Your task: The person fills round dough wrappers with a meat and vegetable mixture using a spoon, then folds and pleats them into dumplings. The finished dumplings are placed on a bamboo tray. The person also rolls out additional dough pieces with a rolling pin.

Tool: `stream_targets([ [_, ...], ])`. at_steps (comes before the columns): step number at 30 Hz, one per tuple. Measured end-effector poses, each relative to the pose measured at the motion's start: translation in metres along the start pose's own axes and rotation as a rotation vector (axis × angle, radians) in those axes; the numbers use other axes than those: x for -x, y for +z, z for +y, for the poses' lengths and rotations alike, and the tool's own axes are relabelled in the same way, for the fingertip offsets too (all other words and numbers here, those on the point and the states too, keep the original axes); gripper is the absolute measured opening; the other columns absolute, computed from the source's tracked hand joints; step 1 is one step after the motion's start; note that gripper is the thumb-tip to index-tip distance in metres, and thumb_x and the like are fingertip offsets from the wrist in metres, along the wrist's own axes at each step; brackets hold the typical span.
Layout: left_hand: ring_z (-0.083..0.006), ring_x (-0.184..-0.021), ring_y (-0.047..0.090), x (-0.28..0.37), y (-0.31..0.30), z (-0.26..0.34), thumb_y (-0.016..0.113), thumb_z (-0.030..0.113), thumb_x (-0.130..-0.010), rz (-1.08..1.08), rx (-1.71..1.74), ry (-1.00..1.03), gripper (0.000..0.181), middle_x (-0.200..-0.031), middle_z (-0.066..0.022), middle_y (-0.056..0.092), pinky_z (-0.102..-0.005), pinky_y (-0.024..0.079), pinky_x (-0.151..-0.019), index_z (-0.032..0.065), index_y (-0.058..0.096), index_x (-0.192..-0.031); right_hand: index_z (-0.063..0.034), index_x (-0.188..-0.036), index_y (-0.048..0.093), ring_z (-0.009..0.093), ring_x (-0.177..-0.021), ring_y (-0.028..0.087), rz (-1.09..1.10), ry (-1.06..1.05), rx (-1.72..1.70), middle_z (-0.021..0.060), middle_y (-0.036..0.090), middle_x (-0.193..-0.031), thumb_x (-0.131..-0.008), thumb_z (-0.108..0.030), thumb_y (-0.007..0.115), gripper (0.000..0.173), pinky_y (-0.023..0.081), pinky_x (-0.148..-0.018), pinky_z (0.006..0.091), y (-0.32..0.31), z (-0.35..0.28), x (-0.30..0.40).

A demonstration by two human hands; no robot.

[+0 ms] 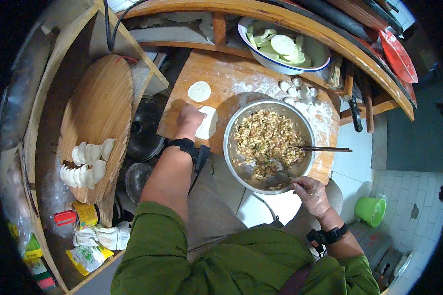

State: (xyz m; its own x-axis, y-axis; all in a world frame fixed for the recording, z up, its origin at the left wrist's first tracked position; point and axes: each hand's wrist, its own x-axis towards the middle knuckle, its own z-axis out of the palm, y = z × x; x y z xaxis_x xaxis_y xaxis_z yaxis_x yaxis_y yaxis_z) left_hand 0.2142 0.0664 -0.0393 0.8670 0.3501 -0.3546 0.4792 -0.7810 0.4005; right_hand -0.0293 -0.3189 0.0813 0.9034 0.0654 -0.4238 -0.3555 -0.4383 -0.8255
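My left hand [192, 120] is on the wooden board [221, 70], its fingertips touching the left edge of overlapping flat dough wrappers [207, 127]. Whether those fingers pinch the dough is hidden. Another round wrapper [199, 91] lies just beyond. To the right stands a steel bowl [229, 156] of chopped filling [269, 138], with chopsticks [328, 149] leaning out over its right rim. My right hand [312, 195] is at the bowl's near right rim, fingers closed around the handle of a metal spoon [277, 179] that reaches into the filling.
Several small dough pieces [297, 92] lie in flour behind the bowl. An enamel basin [258, 59] of sliced pale-green vegetable stands at the back. On the left, an oval wooden board [99, 99] carries folded dumplings [83, 175]. A knife handle [354, 114] hangs at the right.
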Motion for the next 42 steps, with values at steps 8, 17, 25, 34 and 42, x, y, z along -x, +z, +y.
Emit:
stream_targets([
  [8,-0.0292,-0.085,0.067,0.038,-0.007,-0.013,0.074,0.015,-0.078,0.220,0.160,0.445,0.015,-0.094,-0.0117,0.069,-0.0393,0.052,-0.077,0.0082,0.066,-0.088,0.0009,-0.105,0.068,0.013,-0.080,0.064,0.026,-0.024,-0.001,0.0111,0.071,-0.091,-0.090,-0.009,0.066,0.018,0.052,-0.071,0.0281,0.000,0.001,0.004],
  [17,-0.0156,-0.077,0.059,0.045,-0.002,-0.034,0.071,0.011,-0.083,-0.060,0.693,0.187,0.018,-0.084,-0.0046,0.062,-0.0293,0.050,-0.070,0.0025,0.060,-0.094,0.0014,-0.103,0.068,0.014,-0.077,0.064,0.023,-0.034,0.046,0.0107,0.069,-0.087,-0.090,-0.010,0.066,0.018,0.052,-0.069,0.0285,0.001,-0.003,0.007],
  [25,-0.0173,-0.084,0.061,0.051,-0.022,-0.029,0.074,0.012,-0.081,-0.120,0.987,0.018,0.029,-0.093,-0.0056,0.060,-0.0289,0.053,-0.072,0.0015,0.057,-0.102,0.0019,-0.103,0.068,0.013,-0.077,0.063,0.014,-0.058,0.031,0.0099,0.069,-0.086,-0.090,-0.010,0.066,0.018,0.052,-0.069,0.0281,0.003,-0.005,0.009],
  [34,-0.0159,-0.084,0.067,0.050,0.003,0.000,0.075,0.014,-0.078,0.000,0.400,0.190,0.023,-0.094,-0.0073,0.073,-0.0312,0.053,-0.074,0.0055,0.072,-0.100,0.0013,-0.106,0.067,0.012,-0.079,0.064,0.000,-0.035,0.004,0.0099,0.070,-0.089,-0.090,-0.009,0.065,0.019,0.052,-0.070,0.0276,0.004,-0.009,0.012],
  [42,-0.0275,-0.090,0.067,0.040,-0.006,-0.010,0.069,0.027,-0.085,0.105,0.395,0.148,0.022,-0.096,-0.0113,0.071,-0.0388,0.051,-0.080,0.0116,0.070,-0.101,0.0021,-0.105,0.066,0.013,-0.079,0.064,-0.004,-0.051,0.027,0.0101,0.070,-0.088,-0.090,-0.009,0.065,0.018,0.052,-0.070,0.0270,0.004,-0.010,0.013],
])
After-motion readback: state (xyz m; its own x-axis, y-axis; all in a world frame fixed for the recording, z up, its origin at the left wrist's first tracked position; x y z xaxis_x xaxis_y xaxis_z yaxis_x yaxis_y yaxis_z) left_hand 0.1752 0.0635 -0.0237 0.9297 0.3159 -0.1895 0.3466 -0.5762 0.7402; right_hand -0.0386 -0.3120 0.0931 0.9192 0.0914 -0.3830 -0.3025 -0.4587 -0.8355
